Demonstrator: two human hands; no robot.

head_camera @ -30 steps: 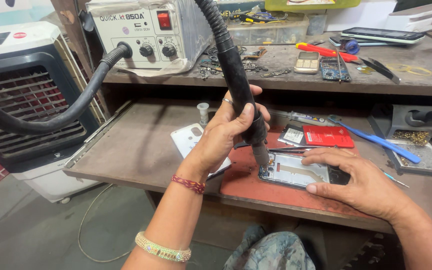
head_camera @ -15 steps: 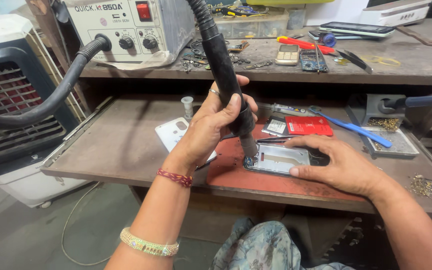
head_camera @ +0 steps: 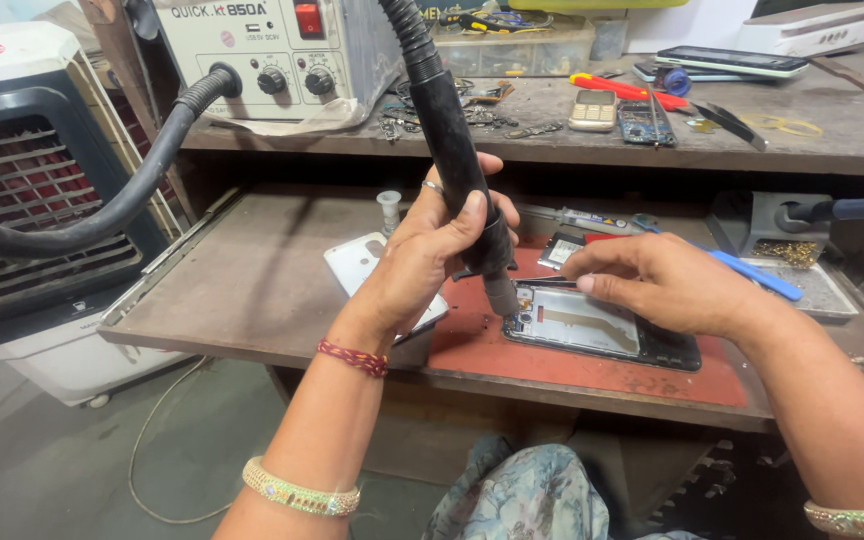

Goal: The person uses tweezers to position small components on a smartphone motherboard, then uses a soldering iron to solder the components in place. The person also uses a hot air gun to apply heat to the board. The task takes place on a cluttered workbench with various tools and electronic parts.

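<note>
My left hand grips the black handle of a hot air gun, held nearly upright. Its metal nozzle points down at the top left corner of an opened phone. The phone lies flat on a red mat on the lower bench. My right hand hovers over the phone's upper edge, fingers pinched on thin dark tweezers whose tip reaches toward the nozzle. A white phone back cover lies partly under my left wrist.
The hot air station stands on the upper shelf, its thick hose looping left past a white air cooler. Phones, a red screwdriver and small parts litter the shelf. A blue tool and an iron stand sit right.
My right hand has lifted off the phone's right side and moved to its upper edge, with the tweezers now pointing at the nozzle. The left hand keeps the hot air gun over the phone.
</note>
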